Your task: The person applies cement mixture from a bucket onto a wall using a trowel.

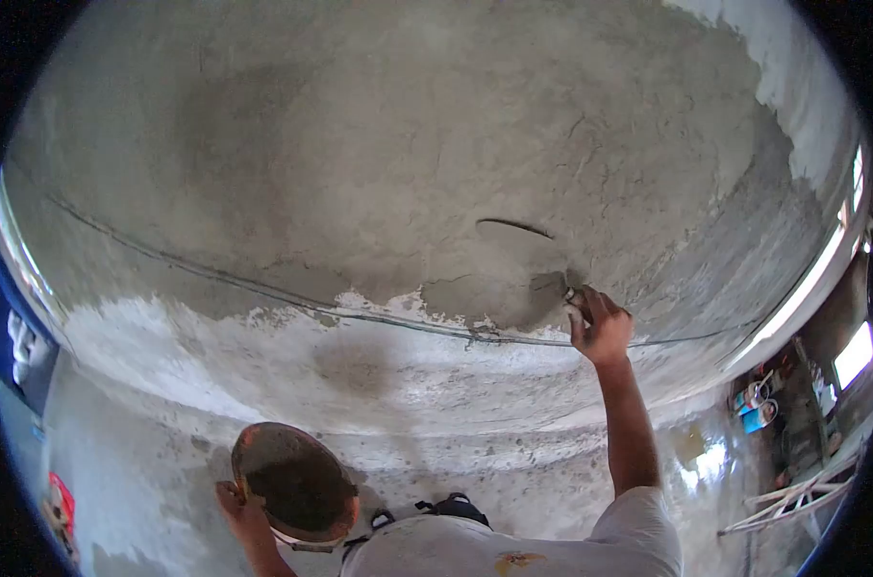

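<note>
My right hand [605, 327] is closed around the handle of a trowel [573, 292], held up against the wall [388, 144]. The blade is hard to make out against the grey plaster. Fresh, wet-looking plaster [494, 296] lies just left of the trowel, above a dark line that runs across the wall. Low on the left, my left hand [241, 508] grips the rim of a round bucket [251, 435]. Dark grey mortar [297, 489] shows inside it. The bucket is tilted, with its mouth facing up toward me.
A curved dark mark [515, 228] crosses the plaster above the trowel. Below the line, the wall is whitish and bare of grey plaster. To the right stand blue-and-white buckets [759, 415] and pale wooden poles [792, 500]. A red object [62, 500] lies at far left.
</note>
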Demonstrator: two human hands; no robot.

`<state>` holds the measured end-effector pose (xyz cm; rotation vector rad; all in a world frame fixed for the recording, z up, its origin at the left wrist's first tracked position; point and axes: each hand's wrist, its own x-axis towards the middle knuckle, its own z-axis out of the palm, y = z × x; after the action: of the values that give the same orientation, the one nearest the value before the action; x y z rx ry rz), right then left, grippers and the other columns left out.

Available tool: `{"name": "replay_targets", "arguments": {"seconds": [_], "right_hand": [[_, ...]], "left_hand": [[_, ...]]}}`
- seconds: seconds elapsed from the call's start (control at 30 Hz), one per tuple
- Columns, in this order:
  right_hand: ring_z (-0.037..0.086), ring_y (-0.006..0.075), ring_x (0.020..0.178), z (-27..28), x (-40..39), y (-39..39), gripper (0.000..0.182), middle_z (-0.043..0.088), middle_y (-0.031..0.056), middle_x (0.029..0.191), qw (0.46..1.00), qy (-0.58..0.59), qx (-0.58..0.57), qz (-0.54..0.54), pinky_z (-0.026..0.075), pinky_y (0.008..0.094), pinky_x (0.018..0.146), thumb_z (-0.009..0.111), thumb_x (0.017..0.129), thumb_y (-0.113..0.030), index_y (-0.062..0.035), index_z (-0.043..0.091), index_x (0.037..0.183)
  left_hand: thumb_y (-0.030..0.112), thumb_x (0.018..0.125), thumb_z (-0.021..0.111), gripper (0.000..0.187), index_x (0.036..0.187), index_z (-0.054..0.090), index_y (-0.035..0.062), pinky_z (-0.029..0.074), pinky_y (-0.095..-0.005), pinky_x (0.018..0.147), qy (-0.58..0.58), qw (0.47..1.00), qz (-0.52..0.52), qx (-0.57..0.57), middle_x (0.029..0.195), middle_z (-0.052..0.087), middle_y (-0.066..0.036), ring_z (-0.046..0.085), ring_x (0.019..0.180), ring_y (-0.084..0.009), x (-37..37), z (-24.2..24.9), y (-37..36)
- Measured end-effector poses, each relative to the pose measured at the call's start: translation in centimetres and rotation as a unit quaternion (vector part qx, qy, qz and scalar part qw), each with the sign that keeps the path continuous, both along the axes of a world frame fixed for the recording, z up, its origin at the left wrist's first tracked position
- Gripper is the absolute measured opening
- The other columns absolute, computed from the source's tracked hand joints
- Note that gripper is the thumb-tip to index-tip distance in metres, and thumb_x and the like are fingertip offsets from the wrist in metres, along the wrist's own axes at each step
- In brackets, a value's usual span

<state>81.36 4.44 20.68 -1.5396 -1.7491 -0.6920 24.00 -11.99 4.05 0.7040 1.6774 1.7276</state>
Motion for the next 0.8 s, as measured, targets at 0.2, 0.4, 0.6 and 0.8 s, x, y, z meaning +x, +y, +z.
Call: {"name": "replay_targets", "arguments": {"seconds": [0.2,0.4,0.6,0.8], "right_hand": [[0.071,0.0278,0.072,-5.8,-2.4,0.5,0.024,0.072,0.007,0.084,0.984,-0.094,-0.12,0.088,0.058,0.0422,0.064,0.075,0.083,-0.024,-0.0184,0.073,0.105],[0.069,0.0289,0.063,-1.1,-0.7,1.4,0.025,0.071,0.0082,0.082,0.994,-0.074,0.001,0.08,0.057,0.0417,0.059,0.074,0.084,-0.022,-0.0135,0.071,0.107],[0.069,0.0261,0.063,-4.6,-1.2,1.0,0.027,0.069,0.0063,0.075,0.982,-0.081,-0.029,0.166,0.055,0.0382,0.059,0.079,0.079,-0.022,-0.014,0.072,0.104],[0.072,0.0281,0.067,-4.6,0.9,2.1,0.023,0.073,0.0076,0.086,0.991,-0.09,-0.042,0.092,0.058,0.0393,0.06,0.079,0.083,-0.031,-0.0172,0.073,0.101]], "left_hand": [[-0.01,0.066,0.051,0.038,0.091,0.032,0.0117,0.032,-0.024,0.068,-0.002,1.0,0.012,0.012,0.082,0.034,-0.001,0.035,0.071,-0.013,0.9,-1.3,0.3],[-0.008,0.067,0.051,0.038,0.091,0.033,0.0127,0.032,-0.0235,0.072,-0.1,0.993,0.035,0.048,0.083,0.034,0.0,0.038,0.074,-0.0147,3.4,-0.9,0.1],[-0.004,0.069,0.051,0.035,0.093,0.032,0.0134,0.031,-0.0235,0.071,-0.073,0.997,0.02,0.022,0.08,0.034,0.0,0.035,0.071,-0.014,6.0,1.6,-0.2],[-0.003,0.068,0.052,0.036,0.093,0.032,0.0138,0.029,-0.0245,0.069,0.001,1.0,0.024,-0.019,0.08,0.033,0.0,0.032,0.071,-0.0138,6.3,0.6,-0.8]]}}
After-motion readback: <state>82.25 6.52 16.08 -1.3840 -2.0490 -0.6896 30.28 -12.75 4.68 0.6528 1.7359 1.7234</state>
